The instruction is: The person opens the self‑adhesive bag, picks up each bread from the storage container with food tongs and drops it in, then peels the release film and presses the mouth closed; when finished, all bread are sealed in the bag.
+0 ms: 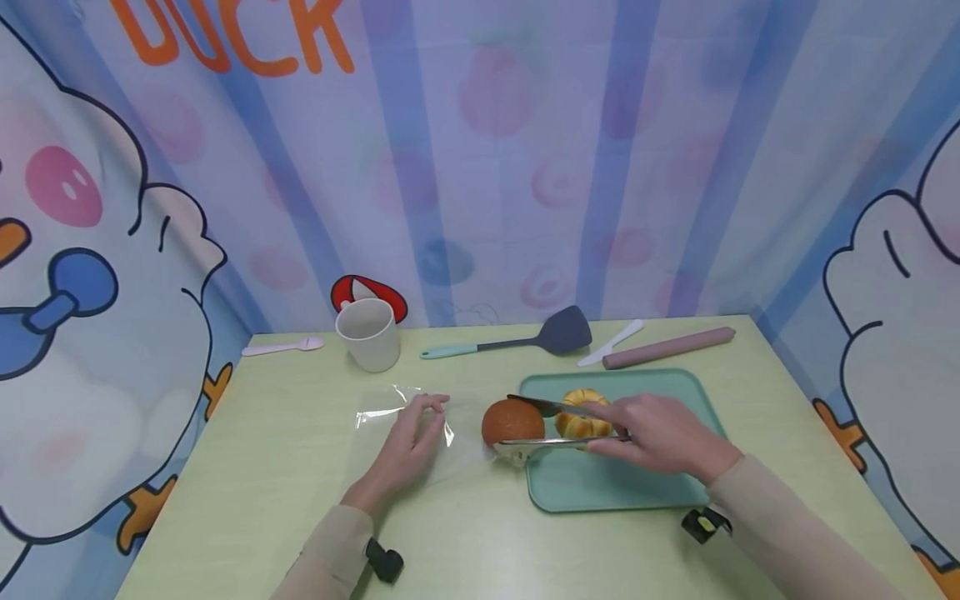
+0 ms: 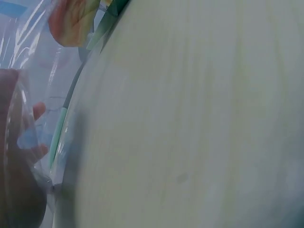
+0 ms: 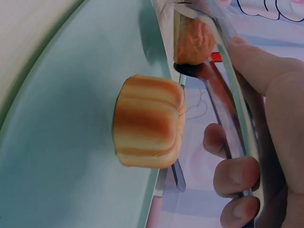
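Note:
In the head view my right hand (image 1: 660,433) grips metal tongs (image 1: 558,442) whose tips clasp a round brown bun (image 1: 512,422) at the tray's left edge. The right wrist view shows my fingertips (image 3: 236,175) curled around the tongs. A yellow ridged bun (image 3: 148,122) sits on the green tray (image 1: 622,487), below the tongs. Left of the brown bun, my left hand (image 1: 405,450) holds a clear plastic bag (image 1: 378,414), its fingers loosely bent. Plastic film (image 2: 23,33) rises in front of that hand in the left wrist view, so the exact hold is partly obscured.
Along the table's back lie a pale plastic spoon (image 1: 283,347), a white mug (image 1: 369,335), a dark spatula (image 1: 564,331), a white knife (image 1: 611,342) and a mauve rolling pin (image 1: 670,347). A printed curtain (image 1: 502,167) hangs behind the table.

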A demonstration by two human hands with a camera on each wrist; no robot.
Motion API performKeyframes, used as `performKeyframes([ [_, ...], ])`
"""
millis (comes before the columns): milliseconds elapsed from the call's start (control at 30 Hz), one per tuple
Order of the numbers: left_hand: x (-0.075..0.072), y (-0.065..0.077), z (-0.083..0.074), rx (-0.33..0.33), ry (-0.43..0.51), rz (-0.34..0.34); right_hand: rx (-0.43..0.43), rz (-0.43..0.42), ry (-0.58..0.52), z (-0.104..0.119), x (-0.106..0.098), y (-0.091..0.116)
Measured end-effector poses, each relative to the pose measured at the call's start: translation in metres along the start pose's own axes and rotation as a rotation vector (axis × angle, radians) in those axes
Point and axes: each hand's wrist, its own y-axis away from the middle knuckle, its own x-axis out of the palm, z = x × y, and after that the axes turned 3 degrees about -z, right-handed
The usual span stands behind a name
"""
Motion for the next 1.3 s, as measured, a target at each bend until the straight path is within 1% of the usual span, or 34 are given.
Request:
performKeyframes([
  [100,0.001,0.001,0.000,0.011,-0.009,0.011,0.006,0.022,-0.007,0.003,0.001,-0.005],
  [267,0.002,0.002,0.000,0.036,-0.023,0.038,0.023,0.025,-0.004,0.008,0.005,-0.011],
  [500,0.004,0.002,-0.006,0.036,-0.043,0.068,0.049,0.041,-0.009,0.015,0.011,-0.018],
  [633,0.004,0.001,-0.009,0.044,-0.050,0.068,0.037,0.034,-0.008,0.019,0.013,-0.022],
  [800,0.004,0.001,-0.011,0.031,-0.056,0.076,-0.007,0.002,0.039,0.022,0.017,-0.028],
  [900,0.005,0.001,-0.011,0.042,-0.059,0.065,-0.029,-0.018,0.065,0.025,0.019,-0.031],
  [1100,0.008,0.001,-0.010,0.107,-0.101,0.006,-0.061,-0.043,0.098,0.030,0.023,-0.042],
  [1200,0.008,0.000,-0.011,0.116,-0.128,-0.014,-0.087,-0.056,0.134,0.031,0.026,-0.047],
  [1300,0.007,-0.001,-0.013,0.117,-0.125,-0.030,-0.117,-0.066,0.152,0.032,0.028,-0.051],
])
